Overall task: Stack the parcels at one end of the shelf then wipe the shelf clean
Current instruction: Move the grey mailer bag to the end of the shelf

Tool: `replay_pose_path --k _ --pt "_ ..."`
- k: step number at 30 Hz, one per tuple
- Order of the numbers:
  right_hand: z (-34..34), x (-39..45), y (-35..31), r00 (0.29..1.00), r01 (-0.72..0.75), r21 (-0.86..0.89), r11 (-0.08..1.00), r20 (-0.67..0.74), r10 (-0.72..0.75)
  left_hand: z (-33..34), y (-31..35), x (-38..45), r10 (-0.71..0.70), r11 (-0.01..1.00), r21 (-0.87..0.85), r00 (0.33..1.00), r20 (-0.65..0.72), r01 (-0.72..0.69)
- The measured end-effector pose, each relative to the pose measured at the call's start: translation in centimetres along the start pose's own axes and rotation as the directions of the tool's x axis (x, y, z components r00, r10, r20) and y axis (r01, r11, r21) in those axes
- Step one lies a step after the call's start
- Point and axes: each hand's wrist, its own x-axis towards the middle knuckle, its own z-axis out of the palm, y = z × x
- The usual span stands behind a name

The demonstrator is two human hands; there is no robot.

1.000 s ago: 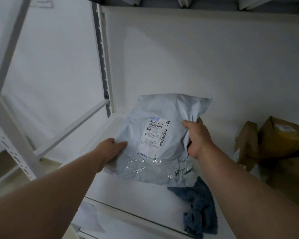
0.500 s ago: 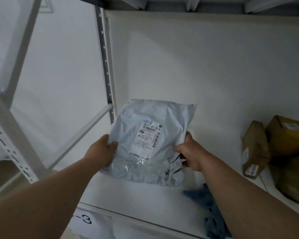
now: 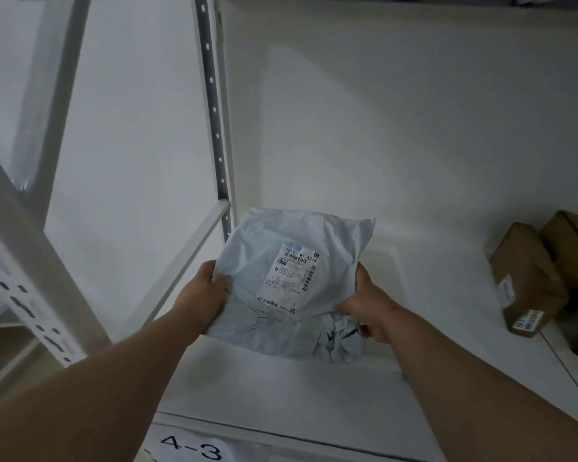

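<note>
A pale grey plastic mailer parcel (image 3: pixel 281 281) with a white shipping label is held over the left end of the white shelf (image 3: pixel 281 388). My left hand (image 3: pixel 204 295) grips its left edge and my right hand (image 3: pixel 367 308) grips its crumpled lower right corner. The parcel leans toward the shelf's back wall, near the left upright. Whether its lower edge touches the shelf I cannot tell. Brown cardboard parcels (image 3: pixel 528 281) sit at the right end of the shelf. No cloth shows in this frame.
A perforated grey upright (image 3: pixel 214 128) and a white side rail (image 3: pixel 181 261) bound the shelf on the left. The front lip carries a label reading 4-3 (image 3: pixel 194 446). A white rack frame (image 3: pixel 20 281) stands at the far left.
Both hands have carried the grey parcel left and toward the back corner. The view has shifted, so the blue cloth at the front right is out of sight.
</note>
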Motion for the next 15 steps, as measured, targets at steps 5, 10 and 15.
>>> replay_pose_path --k 5,10,15 --pt "0.7 2.0 -0.6 0.963 0.092 -0.095 0.991 -0.246 -0.113 0.6 -0.5 1.5 -0.010 1.000 0.024 0.999 0.043 0.009" --pt "0.7 2.2 0.2 0.983 -0.028 -0.199 0.980 -0.183 -0.009 1.2 -1.6 2.9 -0.120 0.982 0.153 0.992 0.037 0.113" --pt "1.3 2.2 1.3 0.995 -0.099 -0.398 0.912 -0.024 0.098 1.4 -2.7 3.3 -0.069 0.927 0.374 0.988 0.139 0.012"
